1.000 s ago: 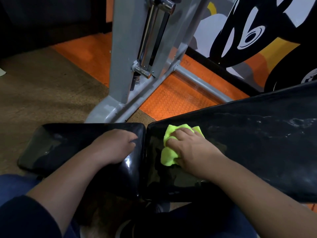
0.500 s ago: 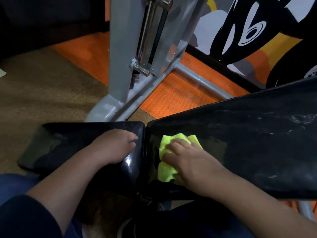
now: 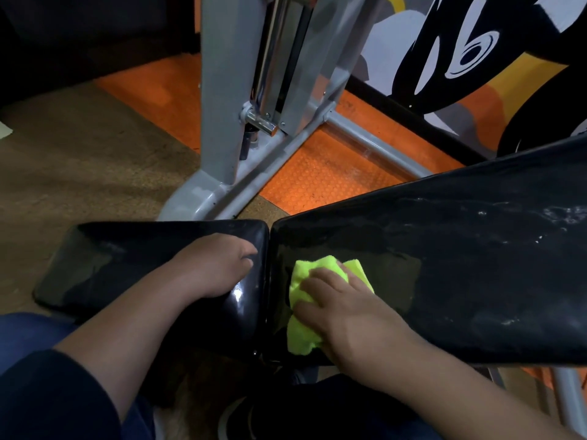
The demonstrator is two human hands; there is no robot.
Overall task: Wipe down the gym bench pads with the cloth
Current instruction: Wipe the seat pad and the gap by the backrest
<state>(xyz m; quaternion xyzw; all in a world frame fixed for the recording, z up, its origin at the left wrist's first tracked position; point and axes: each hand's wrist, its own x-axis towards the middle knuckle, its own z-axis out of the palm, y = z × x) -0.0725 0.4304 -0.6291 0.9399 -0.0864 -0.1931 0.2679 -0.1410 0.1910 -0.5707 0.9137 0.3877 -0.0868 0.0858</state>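
Two black glossy bench pads lie in front of me: a short seat pad (image 3: pixel 104 265) on the left and a long back pad (image 3: pixel 460 265) on the right, with a narrow gap between them. My right hand (image 3: pixel 346 312) presses a bright yellow-green cloth (image 3: pixel 301 319) flat onto the near left end of the back pad, fingers spread over it. Most of the cloth shows beyond my fingertips. My left hand (image 3: pixel 216 265) rests on the seat pad near the gap, fingers loosely curled, holding nothing.
A grey steel machine frame (image 3: pixel 228 122) with a chrome rod stands just behind the pads on orange rubber flooring (image 3: pixel 324 176). Brown carpet (image 3: pixel 79 173) covers the floor at left. A painted wall (image 3: pixel 476 58) runs along the back right. My legs and a shoe sit below the pads.
My right hand has dragged the cloth toward me along the back pad's left end, nearing the front edge. My left hand has stayed on the seat pad.
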